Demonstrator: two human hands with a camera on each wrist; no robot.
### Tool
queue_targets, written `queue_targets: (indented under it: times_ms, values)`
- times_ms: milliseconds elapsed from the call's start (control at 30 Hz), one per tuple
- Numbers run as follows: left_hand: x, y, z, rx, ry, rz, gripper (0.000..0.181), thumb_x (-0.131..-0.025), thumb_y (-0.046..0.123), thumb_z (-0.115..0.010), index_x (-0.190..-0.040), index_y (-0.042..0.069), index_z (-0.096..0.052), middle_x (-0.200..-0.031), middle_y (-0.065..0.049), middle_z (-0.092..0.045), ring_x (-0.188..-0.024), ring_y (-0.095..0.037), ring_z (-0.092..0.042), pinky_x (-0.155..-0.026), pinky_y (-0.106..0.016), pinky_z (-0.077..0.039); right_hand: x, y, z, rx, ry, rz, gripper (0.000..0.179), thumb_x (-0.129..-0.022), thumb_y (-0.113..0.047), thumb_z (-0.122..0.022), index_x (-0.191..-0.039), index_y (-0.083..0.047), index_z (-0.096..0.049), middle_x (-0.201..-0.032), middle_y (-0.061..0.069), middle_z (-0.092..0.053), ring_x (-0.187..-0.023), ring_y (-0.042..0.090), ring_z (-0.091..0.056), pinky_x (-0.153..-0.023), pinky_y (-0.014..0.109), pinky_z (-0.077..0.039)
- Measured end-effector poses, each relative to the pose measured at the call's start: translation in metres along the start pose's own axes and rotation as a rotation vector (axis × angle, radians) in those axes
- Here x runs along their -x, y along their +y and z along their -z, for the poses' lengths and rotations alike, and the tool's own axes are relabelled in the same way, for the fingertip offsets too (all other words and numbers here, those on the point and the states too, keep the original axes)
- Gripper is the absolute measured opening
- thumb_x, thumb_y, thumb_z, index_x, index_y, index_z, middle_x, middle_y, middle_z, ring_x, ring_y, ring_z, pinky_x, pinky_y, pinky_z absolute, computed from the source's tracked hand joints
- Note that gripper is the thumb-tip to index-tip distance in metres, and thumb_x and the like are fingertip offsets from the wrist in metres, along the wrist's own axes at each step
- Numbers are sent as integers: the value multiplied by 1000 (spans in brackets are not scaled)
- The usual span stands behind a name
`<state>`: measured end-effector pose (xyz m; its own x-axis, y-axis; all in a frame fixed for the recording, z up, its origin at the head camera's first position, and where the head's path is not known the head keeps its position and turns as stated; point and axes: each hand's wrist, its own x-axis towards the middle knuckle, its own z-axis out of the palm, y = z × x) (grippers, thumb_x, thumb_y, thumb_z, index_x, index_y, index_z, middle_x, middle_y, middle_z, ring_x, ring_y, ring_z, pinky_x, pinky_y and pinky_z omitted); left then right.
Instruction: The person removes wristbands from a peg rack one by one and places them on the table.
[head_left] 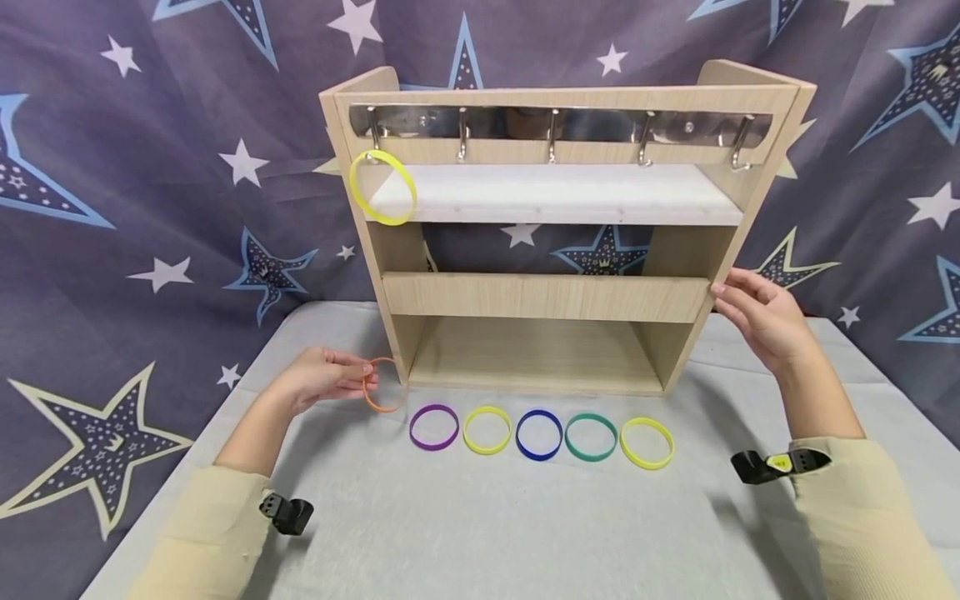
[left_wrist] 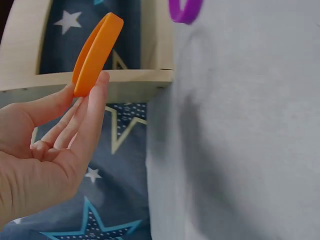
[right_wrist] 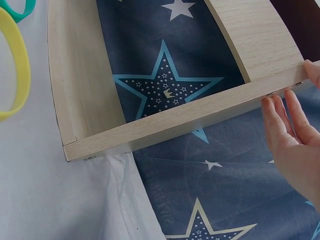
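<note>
My left hand (head_left: 322, 379) pinches an orange silicone wristband (left_wrist: 95, 57) by its lower edge, between thumb and fingers. The band stands upright beside the lower left corner of a light wooden shelf rack (head_left: 547, 297). At the rack's right side, my right hand (head_left: 765, 312) holds the panel edge, thumb on the front and fingertips on the outer face. A yellow wristband (head_left: 411, 185) hangs from the leftmost hook of the metal hook strip (head_left: 592, 123). On the cloth lie wristbands: purple (head_left: 434, 447), yellow (head_left: 487, 451), blue (head_left: 539, 457), green (head_left: 591, 457) and another yellow (head_left: 647, 465).
The rack stands at the back of a table with a light grey cloth (head_left: 480, 533). Bare hooks (head_left: 553, 137) continue to the right of the hanging band. A white upper shelf (head_left: 562, 196) lies behind them. Dark star-patterned fabric (head_left: 187, 208) hangs behind the table.
</note>
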<state>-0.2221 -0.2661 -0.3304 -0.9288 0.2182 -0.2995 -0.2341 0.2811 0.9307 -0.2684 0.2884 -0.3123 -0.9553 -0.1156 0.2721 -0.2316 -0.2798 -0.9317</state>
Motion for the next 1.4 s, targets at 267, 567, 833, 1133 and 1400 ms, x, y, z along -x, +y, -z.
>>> queue_targets:
  times_ms: [267,567,833,1133,1400]
  values:
    - [-6,-17,-1,-69,-1,47,40,-95,2,-54,-123,-25,-45,-82,-1,-73,-75,-6,-69,-75,-22,-62,-2,-2,0,4,-2,-5,22,-93,1,-57,-104,-15,-69,-99,-6,-67,-92,2,-66,-83,9,-56]
    - [-5,-28,-5,-128,28,82,36,-94,-1,-54,-119,-26,-49,-78,-3,-72,-70,-6,-67,-71,-22,-63,-5,-5,-3,12,-10,-6,22,-93,0,-57,-104,-16,-69,-99,-7,-67,-92,2,-66,-83,9,-56]
    - [0,-30,-10,-196,31,111,31,-94,1,-56,-112,-24,-55,-72,-2,-69,-66,-7,-65,-68,-22,-63,-3,-6,-2,19,0,-20,21,-93,-1,-58,-104,-17,-68,-99,-7,-66,-92,1,-65,-83,8,-55]
    - [4,-26,-12,-377,105,113,33,-90,9,-63,-107,-19,-61,-76,-8,-73,-64,-6,-66,-68,-28,-64,0,-3,-1,23,-4,-17,22,-93,-1,-57,-104,-17,-68,-99,-8,-66,-92,1,-65,-83,8,-55]
    - [9,-24,-13,-416,152,67,29,-87,5,-60,-104,-18,-63,-63,0,-66,-58,-5,-61,-61,-26,-61,2,-2,1,-4,-14,-16,24,-94,1,-55,-104,-16,-68,-98,-7,-67,-92,2,-66,-83,9,-55]
